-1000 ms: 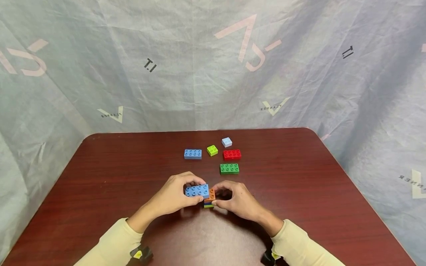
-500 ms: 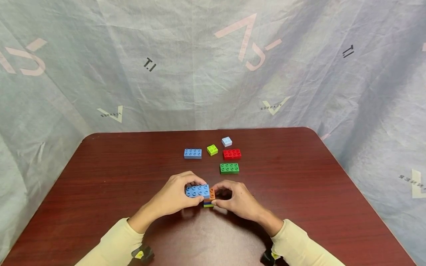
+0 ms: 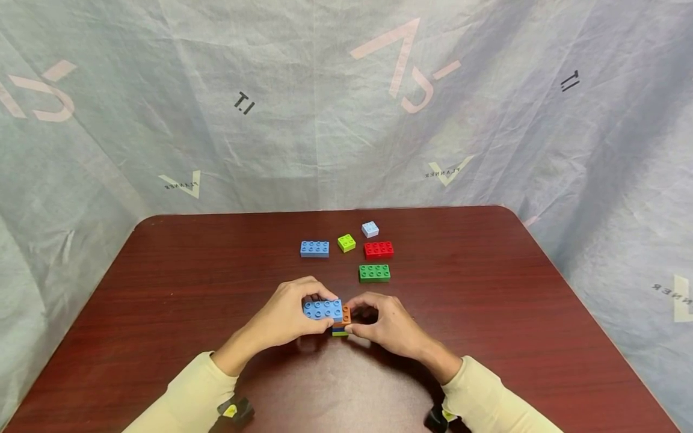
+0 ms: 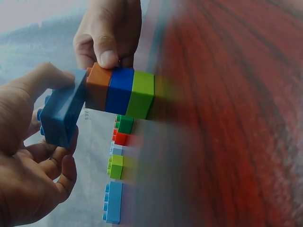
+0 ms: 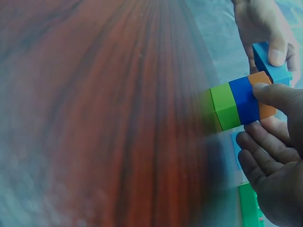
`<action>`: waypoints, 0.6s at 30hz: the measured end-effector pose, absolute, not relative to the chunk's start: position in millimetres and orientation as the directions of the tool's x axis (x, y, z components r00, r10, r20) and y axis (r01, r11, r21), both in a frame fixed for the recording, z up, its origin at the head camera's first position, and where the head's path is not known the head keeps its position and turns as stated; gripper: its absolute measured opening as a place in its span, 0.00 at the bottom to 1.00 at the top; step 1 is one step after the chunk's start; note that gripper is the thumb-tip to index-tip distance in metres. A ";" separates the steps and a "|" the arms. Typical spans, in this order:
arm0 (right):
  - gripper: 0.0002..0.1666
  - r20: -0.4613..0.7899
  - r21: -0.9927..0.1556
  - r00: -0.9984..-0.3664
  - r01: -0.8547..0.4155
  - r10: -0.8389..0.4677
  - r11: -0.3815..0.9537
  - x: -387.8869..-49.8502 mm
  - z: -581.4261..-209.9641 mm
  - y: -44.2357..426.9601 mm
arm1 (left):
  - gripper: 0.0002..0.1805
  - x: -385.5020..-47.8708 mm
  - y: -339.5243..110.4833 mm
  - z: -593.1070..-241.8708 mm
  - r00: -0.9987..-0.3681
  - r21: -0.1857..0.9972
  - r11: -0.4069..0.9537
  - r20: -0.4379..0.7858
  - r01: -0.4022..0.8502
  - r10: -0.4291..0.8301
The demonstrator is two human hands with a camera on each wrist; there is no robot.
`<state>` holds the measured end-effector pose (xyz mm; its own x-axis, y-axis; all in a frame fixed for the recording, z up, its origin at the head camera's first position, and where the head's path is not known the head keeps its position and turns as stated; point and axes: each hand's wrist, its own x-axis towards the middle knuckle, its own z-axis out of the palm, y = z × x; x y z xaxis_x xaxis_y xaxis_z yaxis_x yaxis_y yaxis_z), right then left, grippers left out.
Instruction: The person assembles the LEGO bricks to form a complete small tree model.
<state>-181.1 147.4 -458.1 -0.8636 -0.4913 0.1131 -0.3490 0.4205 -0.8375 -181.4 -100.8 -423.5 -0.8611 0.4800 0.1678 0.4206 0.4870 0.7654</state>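
My left hand pinches a light blue eight-stud toy brick between thumb and fingers. One end of this brick lies over the orange brick, leaving some orange studs showing at the right. Whether the two are fully pressed together, I cannot tell. Beneath the orange brick are a dark blue brick and a lime green brick, stacked upright on the table. From the right, my right hand grips the stack, its thumb on the orange and dark blue bricks in the right wrist view.
Beyond the hands on the dark red table lie a green brick, a red brick, a small lime brick, a small pale blue brick and another blue brick. A grey printed cloth hangs behind.
The light blue brick in my left hand has edged very slightly to the right over the orange brick. My right hand keeps its grip on the stack in the same place.
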 end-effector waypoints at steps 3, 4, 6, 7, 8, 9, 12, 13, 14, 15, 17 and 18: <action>0.17 0.112 -0.834 -0.864 -0.351 -0.491 0.426 -181.1 -457.5 147.9 | 0.17 -181.7 -100.7 -422.8 -0.864 0.769 0.492 0.151 0.408 0.480; 0.17 0.112 -0.833 -0.863 -0.352 -0.492 0.427 -181.3 -457.7 147.8 | 0.17 -181.7 -100.9 -422.7 -0.865 0.767 0.497 0.147 0.406 0.480; 0.17 0.109 -0.833 -0.862 -0.351 -0.494 0.428 -181.3 -457.6 147.6 | 0.17 -181.8 -101.2 -422.8 -0.867 0.764 0.506 0.137 0.400 0.478; 0.17 0.107 -0.833 -0.862 -0.349 -0.495 0.428 -181.3 -457.6 147.6 | 0.17 -181.8 -101.4 -423.2 -0.867 0.764 0.507 0.135 0.399 0.479; 0.17 0.105 -0.833 -0.862 -0.348 -0.497 0.429 -181.3 -457.8 147.5 | 0.17 -181.8 -101.5 -423.4 -0.868 0.764 0.509 0.131 0.396 0.479; 0.17 0.101 -0.834 -0.862 -0.346 -0.497 0.430 -181.3 -457.9 147.6 | 0.17 -181.7 -101.6 -423.8 -0.869 0.765 0.509 0.129 0.394 0.478; 0.17 0.096 -0.834 -0.862 -0.342 -0.497 0.433 -181.2 -457.9 147.7 | 0.16 -181.6 -101.4 -424.7 -0.871 0.771 0.507 0.122 0.385 0.476; 0.17 0.096 -0.834 -0.862 -0.343 -0.497 0.433 -181.2 -457.9 147.8 | 0.16 -181.7 -101.3 -425.0 -0.871 0.773 0.506 0.121 0.383 0.475; 0.17 0.098 -0.834 -0.863 -0.344 -0.496 0.433 -181.1 -457.9 147.8 | 0.16 -181.8 -101.0 -425.1 -0.872 0.774 0.505 0.119 0.381 0.474; 0.17 0.100 -0.833 -0.863 -0.345 -0.496 0.432 -181.1 -457.8 147.9 | 0.16 -182.0 -100.8 -425.3 -0.873 0.775 0.506 0.119 0.380 0.473; 0.17 0.107 -0.831 -0.862 -0.352 -0.496 0.431 -181.4 -457.7 148.0 | 0.16 -182.5 -100.4 -425.5 -0.874 0.777 0.503 0.120 0.378 0.472; 0.17 0.111 -0.829 -0.861 -0.356 -0.497 0.431 -181.5 -457.7 148.0 | 0.16 -182.8 -100.3 -425.8 -0.874 0.779 0.500 0.121 0.378 0.471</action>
<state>-181.5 148.0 -457.7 -0.8609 -0.4965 0.1109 -0.3555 0.4312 -0.8293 -182.8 -100.3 -425.8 -0.8737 0.4710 0.1215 0.3780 0.5003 0.7790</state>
